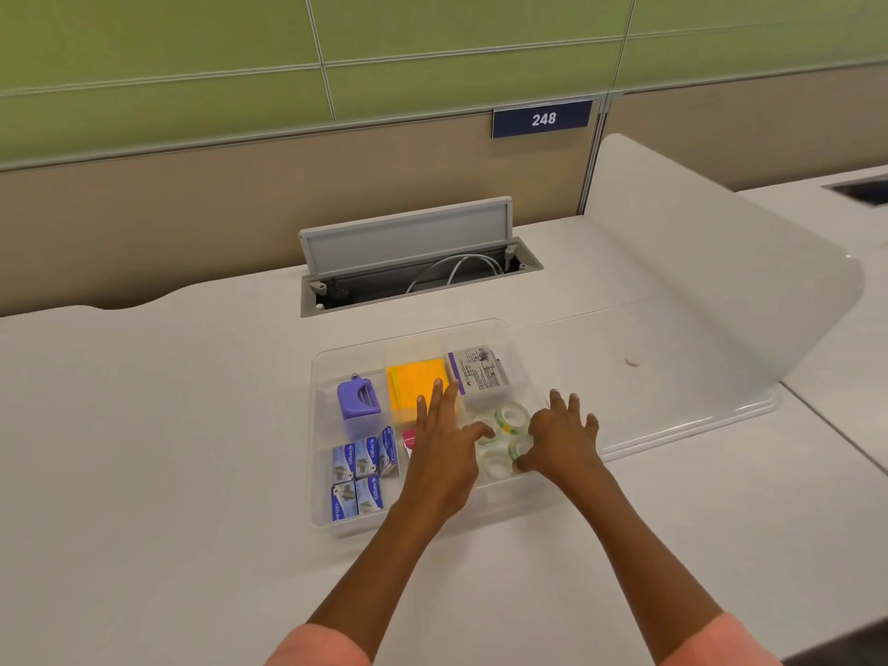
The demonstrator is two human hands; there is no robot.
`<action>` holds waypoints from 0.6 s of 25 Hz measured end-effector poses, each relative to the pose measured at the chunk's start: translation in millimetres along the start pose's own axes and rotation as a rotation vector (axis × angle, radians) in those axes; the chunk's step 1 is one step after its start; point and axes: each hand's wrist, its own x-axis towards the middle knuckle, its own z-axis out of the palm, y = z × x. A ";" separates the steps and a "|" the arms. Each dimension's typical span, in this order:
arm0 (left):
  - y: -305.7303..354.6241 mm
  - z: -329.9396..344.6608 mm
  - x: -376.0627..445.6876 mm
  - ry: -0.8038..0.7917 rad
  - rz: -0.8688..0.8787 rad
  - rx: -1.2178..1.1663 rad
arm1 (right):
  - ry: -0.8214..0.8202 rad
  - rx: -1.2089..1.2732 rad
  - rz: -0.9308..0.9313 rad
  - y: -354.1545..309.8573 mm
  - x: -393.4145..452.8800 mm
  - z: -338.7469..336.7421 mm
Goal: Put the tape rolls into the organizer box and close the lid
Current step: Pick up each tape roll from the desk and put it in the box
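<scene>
The tape rolls (504, 437), clear with green and yellow cores, sit bunched in the near right compartment of the clear organizer box (336, 523), which rests on a pale desk (168, 425). The left hand (444, 451) hovers over the box's middle with fingers spread and the thumb reaching right to touch a roll; the right hand (560, 437) is at the rolls' right side, fingers fanned outward, its thumb curled against the nearest roll. Whether either hand actually grips a roll cannot be told. Just beyond the rolls lies a grey-and-purple carton (480, 372) whose print is too small to read. Left of it is an orange sticky-note pad (413, 379), partly under the left fingertips, then a purple hole punch (358, 398) in the far left compartment. Nearer, blue staple boxes (358, 478) fill the left compartment, their lettering blurred. A translucent lid (696, 338) stands open to the right of the box. Farther back, a grey cable hatch (408, 237) is raised, a cable looping inside, and a blue sign (542, 118) on the partition reads "248".
</scene>
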 end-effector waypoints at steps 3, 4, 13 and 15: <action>6.6 6.0 6.2 -0.064 -0.037 -0.009 | -0.034 0.031 0.005 4.1 2.4 -0.1; 8.8 8.3 8.4 -0.076 -0.048 0.007 | -0.046 0.044 0.003 5.9 2.8 -0.2; 15.7 16.9 15.2 -0.103 -0.111 0.097 | 0.322 0.227 -0.281 15.7 8.7 8.5; 16.6 17.9 15.5 -0.115 -0.138 0.095 | 0.310 0.173 -0.355 14.4 10.5 15.1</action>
